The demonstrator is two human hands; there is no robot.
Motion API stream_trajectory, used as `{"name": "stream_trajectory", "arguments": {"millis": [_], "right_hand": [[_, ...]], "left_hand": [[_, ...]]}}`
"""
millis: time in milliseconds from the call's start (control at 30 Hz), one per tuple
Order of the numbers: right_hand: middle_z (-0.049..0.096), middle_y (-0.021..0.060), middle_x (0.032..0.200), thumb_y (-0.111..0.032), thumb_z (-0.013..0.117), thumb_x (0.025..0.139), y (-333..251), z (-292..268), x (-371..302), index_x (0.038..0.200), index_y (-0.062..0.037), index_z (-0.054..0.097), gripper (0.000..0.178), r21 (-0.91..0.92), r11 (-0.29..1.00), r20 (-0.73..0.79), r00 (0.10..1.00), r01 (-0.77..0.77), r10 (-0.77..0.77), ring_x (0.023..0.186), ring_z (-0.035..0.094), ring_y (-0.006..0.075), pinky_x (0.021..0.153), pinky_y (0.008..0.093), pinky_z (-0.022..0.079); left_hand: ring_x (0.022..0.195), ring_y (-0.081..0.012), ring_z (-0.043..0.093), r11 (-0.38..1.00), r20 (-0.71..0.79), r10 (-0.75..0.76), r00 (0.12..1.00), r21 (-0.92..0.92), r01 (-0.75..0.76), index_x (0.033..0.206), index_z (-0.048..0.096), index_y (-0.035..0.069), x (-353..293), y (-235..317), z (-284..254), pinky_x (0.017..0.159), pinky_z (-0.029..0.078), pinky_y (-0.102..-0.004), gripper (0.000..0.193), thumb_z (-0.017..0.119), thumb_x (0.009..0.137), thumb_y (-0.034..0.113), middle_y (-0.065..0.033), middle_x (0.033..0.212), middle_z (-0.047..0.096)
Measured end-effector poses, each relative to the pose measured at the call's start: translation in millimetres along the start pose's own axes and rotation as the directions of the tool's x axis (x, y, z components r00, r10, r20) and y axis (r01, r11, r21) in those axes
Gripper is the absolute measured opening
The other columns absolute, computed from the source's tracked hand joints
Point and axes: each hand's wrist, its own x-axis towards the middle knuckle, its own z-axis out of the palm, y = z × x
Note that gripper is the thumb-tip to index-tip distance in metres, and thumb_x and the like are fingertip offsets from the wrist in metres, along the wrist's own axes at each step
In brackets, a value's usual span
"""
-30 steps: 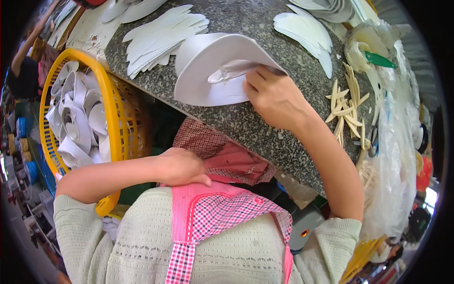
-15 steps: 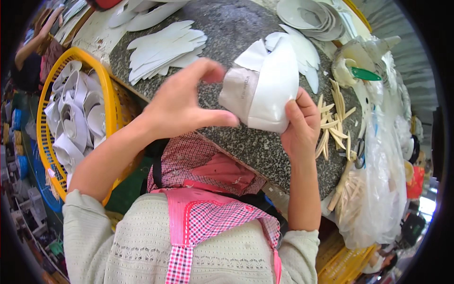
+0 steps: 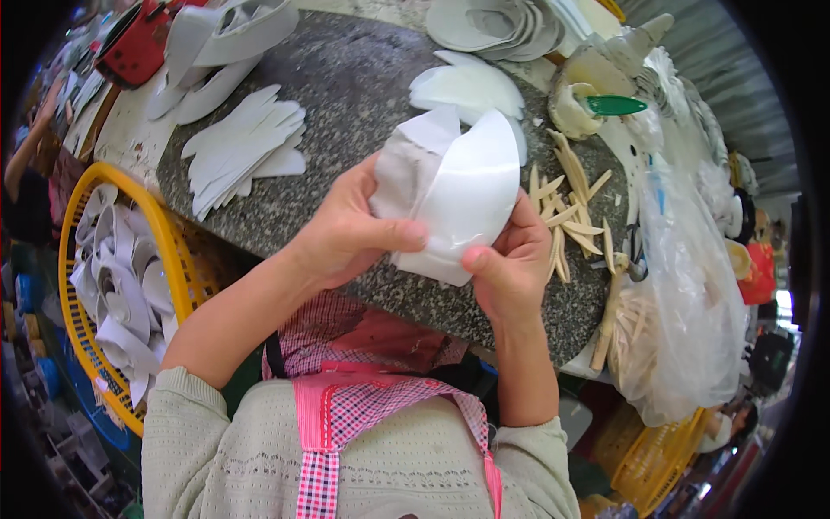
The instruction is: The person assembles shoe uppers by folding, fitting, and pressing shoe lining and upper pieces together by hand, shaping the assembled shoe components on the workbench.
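Observation:
A glossy white shoe upper (image 3: pixel 471 186) with a greyish lining is held up over the dark speckled tabletop (image 3: pixel 346 65). My left hand (image 3: pixel 359 221) grips its lining side, the thumb lying across the front. On the other side my right hand (image 3: pixel 510 264) clasps the lower edge, thumb on the glossy face and fingers behind. Just beyond it lies a fanned stack of white curved pieces (image 3: pixel 467 86), partly covered by the upper. To the right of my right hand are loose cream-coloured strips (image 3: pixel 571 199).
A yellow basket (image 3: pixel 177 251) full of white shaped pieces stands at the left. On the table sit a pile of flat white pieces (image 3: pixel 246 147), stacked rounded pieces (image 3: pixel 493 26), a glue-crusted container (image 3: pixel 575 95) with a green handle (image 3: pixel 616 105), and a clear plastic bag (image 3: pixel 692 303).
My left hand has moved in and taken hold of the upper's lining side. The upper has come slightly lower and tilted. The whole view has shifted.

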Motion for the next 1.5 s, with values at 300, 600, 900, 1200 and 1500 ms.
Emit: {"name": "stream_trajectory", "arguments": {"millis": [300,600,900,1200,1500], "right_hand": [[0.061,0.0098,0.078,-0.014,0.078,0.061,51,-47,13,0.081,-0.0052,0.063,0.027,-0.865,0.485,0.082,0.989,0.13,-0.119,0.069,0.06,0.0241,0.061,0.0306,0.044],[0.058,0.0121,0.079,-0.014,0.072,0.069,-6,-93,21,0.096,-0.0029,0.061,0.031,-0.954,0.268,0.049,0.954,0.132,-0.295,0.074,0.058,0.0258,0.068,0.0357,0.047],[0.059,0.0047,0.089,-0.007,0.066,0.074,-31,-128,45,0.079,-0.0052,0.052,0.015,-0.871,0.387,-0.301,0.952,-0.301,0.063,0.074,0.057,0.0107,0.063,0.0261,0.046],[0.054,0.0068,0.087,0.006,0.064,0.071,-39,-118,21,0.079,-0.0048,0.052,0.018,-0.626,0.765,-0.103,0.956,0.152,-0.274,0.082,0.049,0.012,0.071,0.0232,0.039],[0.058,0.0161,0.085,0.009,0.057,0.069,4,5,-11,0.086,0.0002,0.061,0.02,-0.781,0.508,0.322,0.931,0.364,-0.172,0.069,0.06,0.0196,0.059,0.028,0.05]], "left_hand": [[0.079,-0.0067,0.056,0.539,0.129,-0.357,0.925,0.837,0.092,0.091,0.064,-0.002,71,29,-85,0.071,0.046,-0.0243,0.035,0.079,0.063,0.013,-0.003,0.085,0.065],[0.078,-0.013,0.06,0.534,0.268,-0.511,0.817,0.843,0.057,0.088,0.063,-0.003,68,31,-75,0.07,0.047,-0.0301,0.022,0.072,0.07,0.006,-0.006,0.085,0.065],[0.081,-0.0277,0.058,0.088,0.321,-0.362,0.875,0.946,-0.311,0.088,0.065,0.009,55,59,-65,0.078,0.041,-0.0362,0.026,0.076,0.065,0.017,-0.01,0.085,0.064],[0.081,-0.0277,0.061,0.341,0.325,-0.347,0.88,0.917,-0.205,0.087,0.065,0.005,34,56,-88,0.075,0.045,-0.0363,0.029,0.077,0.061,0.012,-0.0116,0.087,0.065],[0.077,-0.0246,0.064,0.303,0.308,-0.203,0.929,0.922,-0.24,0.093,0.065,0.002,9,49,-112,0.073,0.048,-0.0329,0.032,0.073,0.062,0.006,-0.0135,0.086,0.067]]}}
